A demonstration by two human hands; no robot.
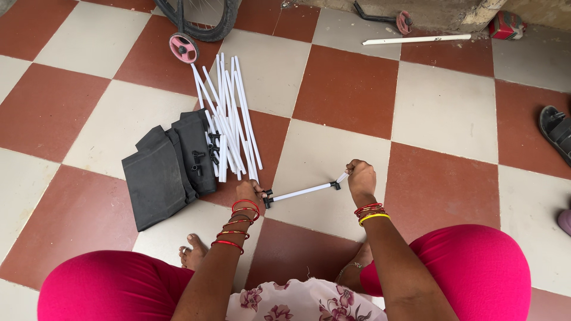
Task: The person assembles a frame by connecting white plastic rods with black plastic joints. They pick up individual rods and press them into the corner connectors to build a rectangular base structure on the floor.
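Centrally, a thin white plastic rod with black end connectors (301, 191) runs left to right, left hand (250, 191) and right hand (360, 178) each clenched on one end.

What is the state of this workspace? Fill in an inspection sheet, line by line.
Surface: red and cream checkered tile floor.
Job's things: white rod with black connectors at both ends, held between both hands; pile of white rods; folded black fabric beside the pile.
Clutter: loose white rod near the wall; red box.
Grippers: left hand and right hand each grip one rod end.
Cables: nothing seen.
Surroundings: bicycle wheel, pink training wheel, sandal.
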